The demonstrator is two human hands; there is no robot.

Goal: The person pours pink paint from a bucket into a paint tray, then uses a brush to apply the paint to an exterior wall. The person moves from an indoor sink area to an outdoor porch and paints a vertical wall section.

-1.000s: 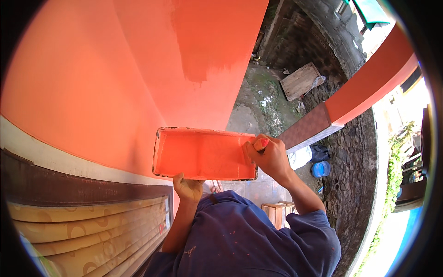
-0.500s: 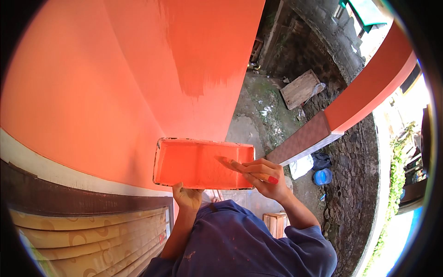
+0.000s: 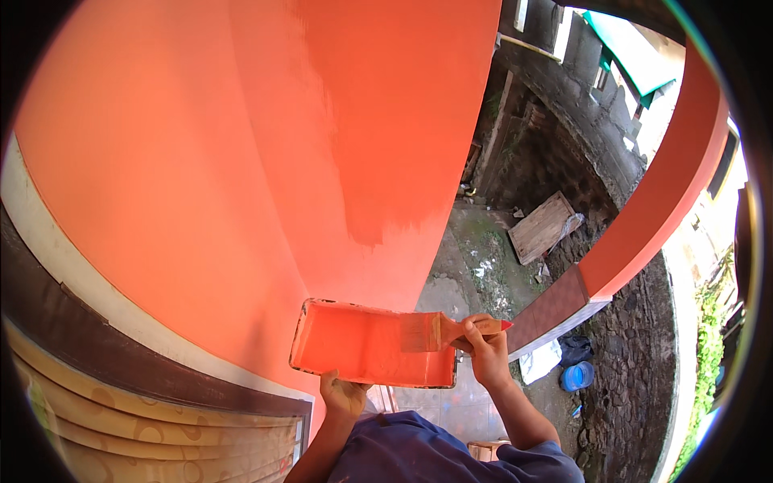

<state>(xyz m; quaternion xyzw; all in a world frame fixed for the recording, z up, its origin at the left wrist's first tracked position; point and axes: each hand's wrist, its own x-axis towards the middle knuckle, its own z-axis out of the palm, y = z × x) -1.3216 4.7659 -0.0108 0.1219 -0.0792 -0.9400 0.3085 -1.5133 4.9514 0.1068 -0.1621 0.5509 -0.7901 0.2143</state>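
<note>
My left hand [image 3: 343, 395] grips the near edge of a long paint tray [image 3: 322, 342], thumb up against its side and the other fingers hidden underneath. Orange paint coats the inside of the tray. In my right hand [image 3: 489, 356] is a wide paintbrush [image 3: 448, 331] with a wooden handle and a red tip. Its flat, paint-covered bristles lie over the right part of the tray; whether they touch the bottom I cannot tell. Ahead rises an orange wall [image 3: 282, 177], where a darker, wet-looking patch of paint [image 3: 386, 137] ends in a ragged lower edge.
A curtained window [image 3: 161, 435] with a dark frame is at lower left. To the right stands an orange pillar [image 3: 652, 185] with a tiled base [image 3: 551, 318]. Beyond lie a wooden board [image 3: 543, 228], a blue bucket [image 3: 576, 376] and a stone wall [image 3: 628, 378].
The brush has turned so its broad face shows, and my right hand has shifted its grip along the handle. Tray, hands and wall appear lower in view and slightly to the right.
</note>
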